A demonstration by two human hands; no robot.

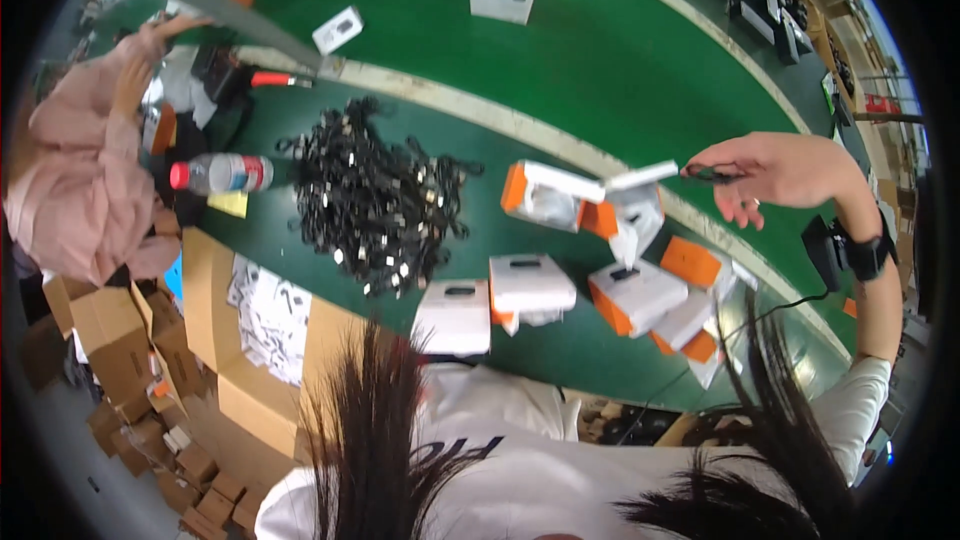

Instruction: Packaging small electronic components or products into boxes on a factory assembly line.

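Right fingers [706, 157] hold black item [712, 177] near rail [460, 103]; wide green surface [650, 70] beyond.

Cable [712, 177] in your right hand [775, 170]: black. Your sleeve [850, 412]: white. Cable pile [375, 200], left: black, silver-tipped. Box [645, 292], near right: white and orange. Bottle cap [180, 176], left: red. Far surface [630, 50]: green.

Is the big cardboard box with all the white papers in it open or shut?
Open. The cardboard box has its flaps spread outward, and the white papers inside show from above.
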